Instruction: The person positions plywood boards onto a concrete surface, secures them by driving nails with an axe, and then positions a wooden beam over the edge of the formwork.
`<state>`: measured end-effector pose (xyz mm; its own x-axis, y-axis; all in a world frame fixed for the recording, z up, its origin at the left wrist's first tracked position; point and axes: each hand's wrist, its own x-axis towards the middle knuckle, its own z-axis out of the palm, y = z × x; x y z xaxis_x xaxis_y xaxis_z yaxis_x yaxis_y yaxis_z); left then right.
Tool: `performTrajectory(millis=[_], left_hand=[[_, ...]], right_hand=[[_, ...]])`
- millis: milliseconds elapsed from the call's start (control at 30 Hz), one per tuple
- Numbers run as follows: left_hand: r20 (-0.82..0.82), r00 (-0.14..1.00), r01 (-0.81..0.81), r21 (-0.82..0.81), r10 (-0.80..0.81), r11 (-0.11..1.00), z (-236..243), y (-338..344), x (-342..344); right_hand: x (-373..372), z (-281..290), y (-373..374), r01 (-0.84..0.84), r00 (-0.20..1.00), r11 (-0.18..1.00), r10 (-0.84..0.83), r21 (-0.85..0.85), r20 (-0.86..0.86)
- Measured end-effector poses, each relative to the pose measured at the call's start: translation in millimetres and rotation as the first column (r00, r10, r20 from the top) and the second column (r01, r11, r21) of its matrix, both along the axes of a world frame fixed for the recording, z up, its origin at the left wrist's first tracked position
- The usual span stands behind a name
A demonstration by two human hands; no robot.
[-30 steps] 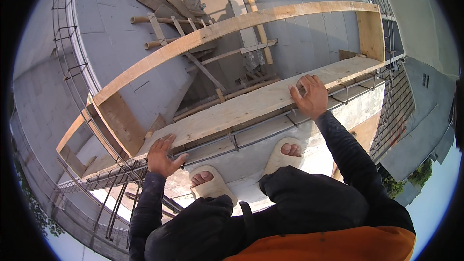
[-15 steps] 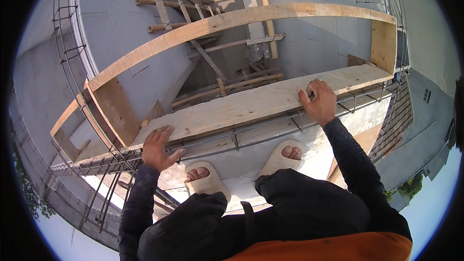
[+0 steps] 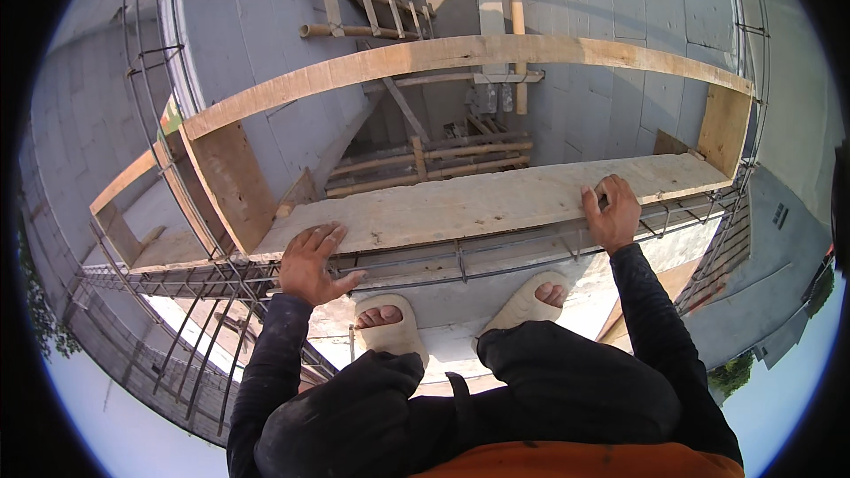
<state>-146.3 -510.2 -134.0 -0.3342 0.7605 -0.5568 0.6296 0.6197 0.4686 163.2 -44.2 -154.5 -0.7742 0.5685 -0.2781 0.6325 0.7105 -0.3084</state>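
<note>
A pale wooden plank lies along the near side of a wooden frame, just beyond the steel rebar. My left hand rests at the plank's near edge towards its left end, fingers loosely spread, thumb pointing right. Nearer its right end, my right hand lies on the plank with fingers curled. A dark spot shows between thumb and fingers; whether it is a small object or shadow is unclear. The frame's far strip bows across, joined by a left end board and a right end board.
My sandalled feet stand on a pale ledge close behind the rebar. Below the frame is a deep gap with bamboo poles and a bamboo ladder. Vertical rebar cages rise at left and right.
The view has tilted, so the frame appears lower. My right hand has shifted slightly right along the plank; my left hand stays near the same spot.
</note>
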Motion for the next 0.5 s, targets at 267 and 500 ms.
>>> performTrajectory(millis=[267,500], left_hand=[[0.006,1.000,-0.013,0.006,0.013,1.000,-1.5,2.3,-2.5],[0.006,1.000,-0.019,0.018,0.019,1.000,-1.5,1.0,-1.9]], right_hand=[[-2.2,1.4,-0.4,0.000,1.000,1.000,0.000,0.017,-0.008],[-1.2,1.8,1.3,-0.007,1.000,1.000,0.007,0.007,0.005]])
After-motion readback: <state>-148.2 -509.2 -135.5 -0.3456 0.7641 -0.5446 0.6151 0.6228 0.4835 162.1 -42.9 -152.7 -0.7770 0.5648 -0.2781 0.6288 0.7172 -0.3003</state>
